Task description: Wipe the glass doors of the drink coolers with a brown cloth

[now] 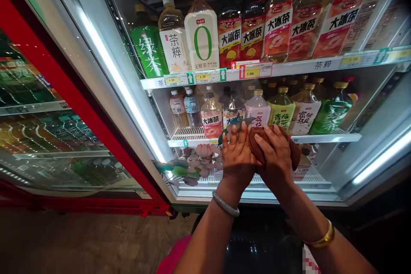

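My left hand lies flat with its fingers stretched upward, over a dark leaf print on the cooler's glass door. Beside it, my right hand presses a bunched brown cloth against the glass. The cloth shows past both sides of the right hand, and its left edge reaches the left hand's fingers. Behind the glass, level with my fingertips, stand a pink-labelled bottle and a yellow-green bottle. A pink flower print is on the door left of my hands.
An upper shelf carries several large tea bottles and price tags. A red-framed cooler with more drinks stands to the left. Brown floor shows below it. Bright light strips run down both sides of the cooler in front.
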The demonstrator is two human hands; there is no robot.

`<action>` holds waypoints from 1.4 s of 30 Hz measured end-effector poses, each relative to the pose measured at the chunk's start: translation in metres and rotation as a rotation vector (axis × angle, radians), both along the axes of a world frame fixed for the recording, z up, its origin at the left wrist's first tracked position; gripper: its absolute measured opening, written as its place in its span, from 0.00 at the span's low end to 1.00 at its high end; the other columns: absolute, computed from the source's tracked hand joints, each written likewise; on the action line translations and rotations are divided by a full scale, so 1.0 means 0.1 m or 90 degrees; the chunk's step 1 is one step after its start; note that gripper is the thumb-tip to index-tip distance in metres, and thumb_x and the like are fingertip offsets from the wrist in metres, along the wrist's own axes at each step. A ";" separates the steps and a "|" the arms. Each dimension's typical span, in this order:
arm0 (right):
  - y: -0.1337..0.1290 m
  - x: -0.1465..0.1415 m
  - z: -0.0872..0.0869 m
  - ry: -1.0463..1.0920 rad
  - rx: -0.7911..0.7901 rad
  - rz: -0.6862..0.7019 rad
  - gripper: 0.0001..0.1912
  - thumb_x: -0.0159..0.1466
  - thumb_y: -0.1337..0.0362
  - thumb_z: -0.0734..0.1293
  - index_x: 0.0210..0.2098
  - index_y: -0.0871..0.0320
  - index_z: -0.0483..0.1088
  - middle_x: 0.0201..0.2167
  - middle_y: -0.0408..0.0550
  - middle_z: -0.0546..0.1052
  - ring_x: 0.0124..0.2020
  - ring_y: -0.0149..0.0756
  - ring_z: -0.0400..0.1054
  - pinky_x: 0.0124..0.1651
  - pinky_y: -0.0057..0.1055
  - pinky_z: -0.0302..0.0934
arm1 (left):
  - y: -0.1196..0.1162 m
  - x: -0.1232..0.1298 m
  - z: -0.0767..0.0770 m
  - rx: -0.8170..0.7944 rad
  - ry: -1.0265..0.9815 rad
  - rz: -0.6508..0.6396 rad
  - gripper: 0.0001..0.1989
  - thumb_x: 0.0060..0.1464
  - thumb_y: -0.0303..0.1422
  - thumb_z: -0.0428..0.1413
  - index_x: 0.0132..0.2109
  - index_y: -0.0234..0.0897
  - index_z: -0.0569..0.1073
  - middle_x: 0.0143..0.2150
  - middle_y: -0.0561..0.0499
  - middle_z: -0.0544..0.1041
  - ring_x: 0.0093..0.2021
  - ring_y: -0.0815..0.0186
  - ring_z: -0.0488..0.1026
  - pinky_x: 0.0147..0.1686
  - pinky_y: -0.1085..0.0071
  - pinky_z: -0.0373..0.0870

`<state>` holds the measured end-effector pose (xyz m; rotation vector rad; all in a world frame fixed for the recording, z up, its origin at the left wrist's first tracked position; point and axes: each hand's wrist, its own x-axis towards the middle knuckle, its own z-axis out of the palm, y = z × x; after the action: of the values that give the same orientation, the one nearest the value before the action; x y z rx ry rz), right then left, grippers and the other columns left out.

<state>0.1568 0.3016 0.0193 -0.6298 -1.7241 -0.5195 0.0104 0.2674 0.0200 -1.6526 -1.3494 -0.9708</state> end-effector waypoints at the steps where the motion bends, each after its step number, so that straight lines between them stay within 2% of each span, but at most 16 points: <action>1: 0.01 0.02 -0.02 -0.036 0.009 0.009 0.33 0.68 0.64 0.69 0.71 0.49 0.61 0.71 0.54 0.66 0.75 0.53 0.55 0.76 0.60 0.51 | -0.01 -0.03 0.00 -0.001 -0.006 -0.005 0.31 0.69 0.32 0.51 0.75 0.31 0.58 0.77 0.43 0.58 0.81 0.56 0.40 0.80 0.51 0.34; 3: 0.04 0.11 -0.01 -0.039 0.026 0.003 0.34 0.66 0.64 0.71 0.70 0.49 0.62 0.71 0.54 0.66 0.74 0.54 0.57 0.75 0.60 0.53 | -0.03 -0.10 0.02 -0.005 -0.026 -0.007 0.33 0.69 0.32 0.50 0.77 0.32 0.54 0.77 0.43 0.58 0.81 0.57 0.41 0.79 0.49 0.34; 6: 0.07 0.15 0.06 0.140 0.007 -0.055 0.38 0.64 0.64 0.73 0.71 0.49 0.61 0.71 0.56 0.65 0.74 0.59 0.57 0.74 0.64 0.52 | -0.07 -0.18 0.05 -0.002 -0.050 -0.007 0.34 0.69 0.31 0.50 0.78 0.35 0.50 0.77 0.44 0.57 0.81 0.57 0.41 0.79 0.48 0.35; 8: 0.04 0.03 0.08 0.219 -0.024 -0.082 0.40 0.64 0.63 0.72 0.73 0.51 0.58 0.72 0.59 0.63 0.75 0.61 0.54 0.75 0.66 0.50 | -0.08 -0.20 0.05 0.002 -0.049 -0.013 0.35 0.69 0.31 0.49 0.78 0.35 0.48 0.77 0.45 0.57 0.81 0.58 0.41 0.79 0.49 0.35; 11: -0.04 -0.18 0.03 0.065 -0.031 -0.041 0.38 0.66 0.62 0.71 0.73 0.51 0.58 0.72 0.58 0.64 0.76 0.59 0.52 0.76 0.65 0.49 | -0.10 -0.24 0.04 0.011 -0.052 -0.026 0.34 0.70 0.29 0.47 0.78 0.33 0.47 0.78 0.45 0.56 0.81 0.59 0.40 0.80 0.51 0.34; 14: -0.07 -0.19 0.02 -0.084 -0.003 0.017 0.33 0.66 0.64 0.71 0.69 0.48 0.63 0.70 0.53 0.68 0.73 0.54 0.58 0.76 0.62 0.51 | -0.14 -0.29 0.02 -0.002 -0.059 -0.023 0.35 0.70 0.30 0.47 0.78 0.34 0.46 0.77 0.44 0.57 0.80 0.59 0.41 0.80 0.52 0.35; 17: -0.06 -0.12 0.10 0.072 -0.024 -0.021 0.34 0.64 0.65 0.72 0.68 0.48 0.65 0.70 0.55 0.66 0.73 0.57 0.58 0.74 0.61 0.53 | -0.19 -0.35 0.03 -0.037 -0.064 -0.007 0.35 0.71 0.31 0.49 0.79 0.36 0.46 0.77 0.44 0.57 0.80 0.58 0.46 0.80 0.51 0.36; 19: -0.08 -0.19 0.13 0.206 -0.053 -0.062 0.36 0.64 0.65 0.72 0.70 0.51 0.63 0.71 0.59 0.64 0.74 0.60 0.55 0.75 0.63 0.50 | -0.22 -0.38 0.04 -0.057 -0.065 -0.009 0.35 0.71 0.31 0.48 0.79 0.37 0.46 0.78 0.44 0.56 0.80 0.58 0.47 0.80 0.50 0.38; 20: -0.10 -0.27 0.13 0.216 -0.064 -0.065 0.36 0.64 0.65 0.72 0.71 0.52 0.61 0.72 0.61 0.63 0.75 0.61 0.54 0.75 0.64 0.49 | -0.22 -0.39 0.04 -0.067 -0.064 -0.014 0.35 0.70 0.31 0.48 0.79 0.37 0.46 0.78 0.44 0.55 0.80 0.57 0.47 0.80 0.50 0.38; 23: -0.16 -0.47 0.06 0.067 -0.048 -0.011 0.35 0.65 0.64 0.71 0.70 0.50 0.61 0.71 0.58 0.65 0.75 0.59 0.53 0.75 0.64 0.50 | -0.24 -0.41 0.04 -0.095 -0.082 -0.022 0.35 0.69 0.30 0.48 0.79 0.35 0.47 0.79 0.44 0.52 0.80 0.57 0.44 0.80 0.51 0.37; 25: -0.16 -0.48 0.04 -0.018 -0.029 0.024 0.32 0.66 0.65 0.71 0.68 0.47 0.64 0.70 0.54 0.67 0.74 0.55 0.55 0.75 0.62 0.51 | -0.27 -0.42 0.03 -0.109 -0.100 -0.023 0.34 0.70 0.30 0.47 0.78 0.35 0.49 0.80 0.45 0.51 0.81 0.59 0.42 0.80 0.53 0.36; 28: -0.14 -0.39 0.10 0.042 -0.051 0.013 0.31 0.64 0.68 0.72 0.66 0.48 0.66 0.70 0.55 0.66 0.74 0.56 0.55 0.74 0.63 0.53 | -0.31 -0.48 0.04 -0.108 -0.105 -0.029 0.32 0.71 0.31 0.46 0.78 0.37 0.50 0.79 0.47 0.53 0.81 0.61 0.40 0.80 0.52 0.34; 31: -0.17 -0.45 0.19 0.173 -0.082 -0.032 0.34 0.63 0.68 0.71 0.68 0.52 0.64 0.72 0.60 0.63 0.76 0.60 0.51 0.75 0.66 0.48 | -0.36 -0.58 0.07 -0.107 -0.112 -0.037 0.33 0.72 0.31 0.46 0.78 0.38 0.48 0.79 0.48 0.53 0.81 0.61 0.38 0.80 0.49 0.35; 33: -0.22 -0.60 0.18 0.118 -0.073 -0.018 0.35 0.64 0.67 0.71 0.69 0.53 0.63 0.72 0.61 0.62 0.77 0.60 0.49 0.75 0.66 0.46 | -0.38 -0.66 0.08 -0.113 -0.117 -0.043 0.33 0.71 0.30 0.46 0.79 0.37 0.47 0.80 0.47 0.51 0.81 0.60 0.38 0.80 0.49 0.37; 37: -0.27 -0.80 0.09 -0.084 -0.035 0.062 0.30 0.67 0.66 0.70 0.67 0.48 0.65 0.70 0.55 0.67 0.75 0.55 0.53 0.75 0.65 0.49 | -0.40 -0.81 0.07 -0.116 -0.123 -0.045 0.35 0.69 0.29 0.47 0.79 0.36 0.45 0.80 0.46 0.51 0.81 0.58 0.37 0.80 0.49 0.37; 42: -0.25 -0.93 0.21 0.087 -0.051 0.014 0.34 0.64 0.67 0.71 0.68 0.49 0.63 0.73 0.57 0.61 0.76 0.59 0.50 0.74 0.66 0.49 | -0.47 -1.01 0.08 -0.092 -0.135 -0.014 0.35 0.71 0.31 0.46 0.79 0.40 0.43 0.80 0.47 0.50 0.81 0.58 0.37 0.80 0.47 0.36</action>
<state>0.0634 0.2768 0.0402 -0.6867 -1.6271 -0.3842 -0.0902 0.2199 0.0283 -1.7119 -1.5761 -1.1098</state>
